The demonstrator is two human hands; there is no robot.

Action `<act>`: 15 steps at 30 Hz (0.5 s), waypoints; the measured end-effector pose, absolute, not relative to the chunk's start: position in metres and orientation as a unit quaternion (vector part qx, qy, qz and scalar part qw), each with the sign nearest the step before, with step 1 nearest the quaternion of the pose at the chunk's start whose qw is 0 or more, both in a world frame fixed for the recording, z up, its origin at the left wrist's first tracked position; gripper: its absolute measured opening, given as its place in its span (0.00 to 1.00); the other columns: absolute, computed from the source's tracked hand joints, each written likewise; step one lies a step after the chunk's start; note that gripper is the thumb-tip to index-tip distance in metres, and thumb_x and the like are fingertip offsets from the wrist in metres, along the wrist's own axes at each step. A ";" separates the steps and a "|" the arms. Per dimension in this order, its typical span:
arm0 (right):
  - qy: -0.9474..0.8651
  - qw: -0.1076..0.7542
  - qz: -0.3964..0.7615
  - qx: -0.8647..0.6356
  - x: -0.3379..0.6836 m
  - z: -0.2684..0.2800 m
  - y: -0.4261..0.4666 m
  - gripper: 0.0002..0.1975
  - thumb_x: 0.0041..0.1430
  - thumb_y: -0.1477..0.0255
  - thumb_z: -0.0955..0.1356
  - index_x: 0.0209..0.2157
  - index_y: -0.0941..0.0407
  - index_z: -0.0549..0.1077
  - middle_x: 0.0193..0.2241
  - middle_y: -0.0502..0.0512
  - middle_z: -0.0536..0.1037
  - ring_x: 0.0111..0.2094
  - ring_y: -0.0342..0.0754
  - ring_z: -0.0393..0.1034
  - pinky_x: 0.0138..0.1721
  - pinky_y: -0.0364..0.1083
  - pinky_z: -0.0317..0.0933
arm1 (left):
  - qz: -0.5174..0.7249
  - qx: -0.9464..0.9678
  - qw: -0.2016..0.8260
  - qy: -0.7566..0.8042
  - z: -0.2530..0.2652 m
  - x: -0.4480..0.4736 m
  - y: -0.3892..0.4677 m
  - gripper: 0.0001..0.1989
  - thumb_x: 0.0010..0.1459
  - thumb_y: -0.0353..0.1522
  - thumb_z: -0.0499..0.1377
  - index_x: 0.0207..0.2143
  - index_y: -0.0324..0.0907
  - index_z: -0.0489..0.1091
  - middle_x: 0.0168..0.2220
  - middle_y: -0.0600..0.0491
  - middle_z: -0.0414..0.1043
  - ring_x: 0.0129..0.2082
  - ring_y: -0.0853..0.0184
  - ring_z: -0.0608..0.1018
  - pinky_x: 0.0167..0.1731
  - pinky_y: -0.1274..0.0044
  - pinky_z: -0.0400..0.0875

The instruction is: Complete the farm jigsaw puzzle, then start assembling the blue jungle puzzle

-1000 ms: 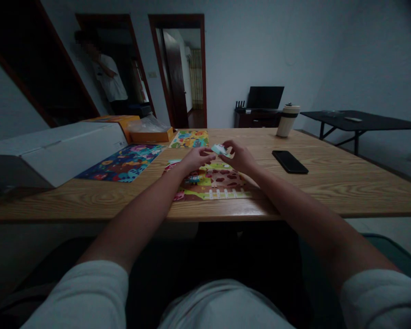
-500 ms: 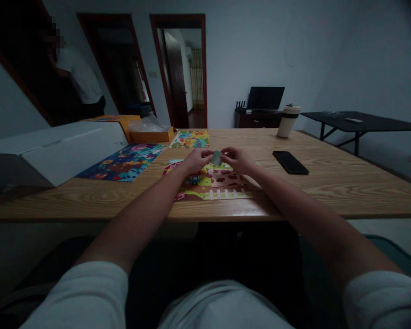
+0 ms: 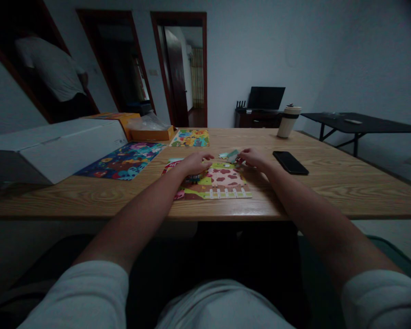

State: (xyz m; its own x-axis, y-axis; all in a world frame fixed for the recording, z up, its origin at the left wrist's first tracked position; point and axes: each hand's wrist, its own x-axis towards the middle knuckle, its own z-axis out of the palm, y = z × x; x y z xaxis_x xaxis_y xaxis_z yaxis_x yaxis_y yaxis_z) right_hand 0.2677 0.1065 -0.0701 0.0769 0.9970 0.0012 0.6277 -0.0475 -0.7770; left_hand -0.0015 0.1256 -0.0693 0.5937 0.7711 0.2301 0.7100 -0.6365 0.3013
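Observation:
A jigsaw puzzle with a farm picture [image 3: 226, 178] lies on the table in front of me, showing a brown-spotted cow body and a white fence. My right hand [image 3: 253, 158] pinches a pale green puzzle piece [image 3: 233, 156] by its right edge, just above the puzzle's far right side. Beside that piece a light-coloured puzzle piece [image 3: 223, 156] shows at the puzzle's far edge. Over the puzzle's left part hovers my left hand [image 3: 197, 163], its fingers apart and nothing visible in them. It covers some of the picture there.
A dark blue puzzle [image 3: 126, 161] and a yellow animal puzzle [image 3: 190, 138] lie farther left. Behind them stand a white box [image 3: 61, 146] and an orange box [image 3: 154, 135] with clear plastic. At right are a phone [image 3: 290, 162] and a cup [image 3: 289, 121]. A person [image 3: 55, 68] stands far left.
My right hand has moved right with the green piece, away from my left hand, which has let go of it and opened. The person at the back has moved left.

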 end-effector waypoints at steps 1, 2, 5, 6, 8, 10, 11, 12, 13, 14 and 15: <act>-0.618 0.307 0.288 -0.664 0.264 -0.070 0.106 0.10 0.61 0.73 0.64 0.34 0.62 0.77 0.32 0.59 0.79 0.20 0.39 0.60 0.21 0.40 0.51 | 0.168 0.889 0.088 0.418 -0.070 -0.002 0.127 0.19 0.60 0.37 0.55 0.53 0.43 0.72 0.52 0.48 0.75 0.48 0.62 0.76 0.50 0.74 0.67; -0.625 0.292 0.274 -0.670 0.260 -0.071 0.107 0.11 0.61 0.73 0.64 0.33 0.62 0.77 0.32 0.60 0.80 0.21 0.39 0.61 0.21 0.40 0.51 | 0.164 0.888 0.088 0.420 -0.070 -0.002 0.128 0.20 0.60 0.38 0.55 0.53 0.43 0.72 0.52 0.48 0.75 0.49 0.62 0.76 0.50 0.74 0.66; -0.656 0.224 0.180 -0.698 0.255 -0.076 0.112 0.13 0.60 0.69 0.65 0.30 0.61 0.78 0.29 0.60 0.79 0.23 0.43 0.66 0.24 0.42 0.53 | 0.145 0.886 0.092 0.430 -0.072 -0.001 0.129 0.20 0.60 0.38 0.54 0.53 0.44 0.72 0.52 0.49 0.74 0.49 0.62 0.76 0.50 0.74 0.67; -0.665 0.202 0.144 -0.705 0.255 -0.079 0.115 0.14 0.60 0.67 0.65 0.30 0.61 0.78 0.29 0.61 0.80 0.24 0.44 0.68 0.25 0.42 0.54 | 0.138 0.886 0.092 0.434 -0.072 -0.001 0.129 0.20 0.60 0.38 0.55 0.53 0.44 0.72 0.52 0.49 0.74 0.49 0.62 0.76 0.50 0.74 0.67; -0.677 0.169 0.088 -0.711 0.256 -0.085 0.120 0.16 0.60 0.63 0.66 0.30 0.60 0.78 0.31 0.62 0.80 0.28 0.48 0.71 0.27 0.43 0.57 | 0.124 0.885 0.091 0.439 -0.072 -0.001 0.128 0.20 0.60 0.38 0.55 0.52 0.44 0.72 0.52 0.49 0.75 0.49 0.62 0.75 0.50 0.74 0.67; -0.684 0.162 0.050 -0.710 0.258 -0.091 0.124 0.15 0.59 0.62 0.66 0.36 0.59 0.79 0.35 0.64 0.80 0.33 0.52 0.73 0.32 0.44 0.60 | 0.122 0.884 0.090 0.443 -0.070 0.000 0.126 0.20 0.60 0.38 0.55 0.52 0.44 0.73 0.52 0.48 0.75 0.49 0.61 0.76 0.50 0.74 0.67; -0.693 0.166 0.037 -0.700 0.259 -0.093 0.126 0.15 0.60 0.63 0.66 0.40 0.59 0.78 0.38 0.65 0.80 0.36 0.53 0.73 0.34 0.45 0.60 | 0.124 0.883 0.088 0.444 -0.067 0.000 0.125 0.20 0.60 0.38 0.55 0.52 0.43 0.73 0.51 0.48 0.75 0.49 0.61 0.76 0.50 0.74 0.67; -0.707 0.173 0.029 -0.686 0.259 -0.094 0.127 0.16 0.60 0.64 0.66 0.45 0.58 0.77 0.41 0.64 0.80 0.38 0.53 0.73 0.36 0.45 0.61 | 0.126 0.883 0.084 0.445 -0.064 0.000 0.124 0.20 0.60 0.38 0.55 0.52 0.43 0.73 0.51 0.47 0.75 0.49 0.61 0.76 0.49 0.74 0.67; -0.723 0.176 0.028 -0.667 0.259 -0.095 0.128 0.16 0.61 0.65 0.66 0.48 0.56 0.75 0.44 0.63 0.79 0.39 0.52 0.73 0.37 0.45 0.61 | 0.127 0.883 0.080 0.446 -0.060 0.001 0.123 0.19 0.60 0.37 0.55 0.52 0.42 0.73 0.51 0.47 0.75 0.49 0.61 0.76 0.49 0.74 0.67; -0.741 0.173 0.032 -0.649 0.259 -0.096 0.128 0.17 0.62 0.66 0.65 0.50 0.55 0.75 0.45 0.62 0.79 0.40 0.52 0.73 0.38 0.44 0.61 | 0.126 0.882 0.076 0.447 -0.055 0.002 0.123 0.19 0.60 0.37 0.55 0.51 0.42 0.73 0.50 0.47 0.76 0.48 0.61 0.76 0.48 0.74 0.68; -0.755 0.165 0.039 -0.634 0.259 -0.096 0.129 0.16 0.63 0.67 0.64 0.50 0.54 0.75 0.45 0.61 0.79 0.40 0.51 0.73 0.39 0.44 0.61 | 0.122 0.882 0.073 0.449 -0.048 0.003 0.124 0.19 0.60 0.36 0.55 0.51 0.41 0.74 0.50 0.47 0.76 0.48 0.61 0.76 0.48 0.75 0.68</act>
State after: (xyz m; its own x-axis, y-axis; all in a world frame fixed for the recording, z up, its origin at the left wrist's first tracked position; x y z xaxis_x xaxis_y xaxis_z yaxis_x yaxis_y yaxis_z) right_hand 0.2587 0.1287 -0.0956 -0.1428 0.9694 0.1996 0.9440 0.1940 -0.2670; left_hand 0.0028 0.1236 -0.0483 0.5664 0.8106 0.1490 0.7748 -0.5853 0.2391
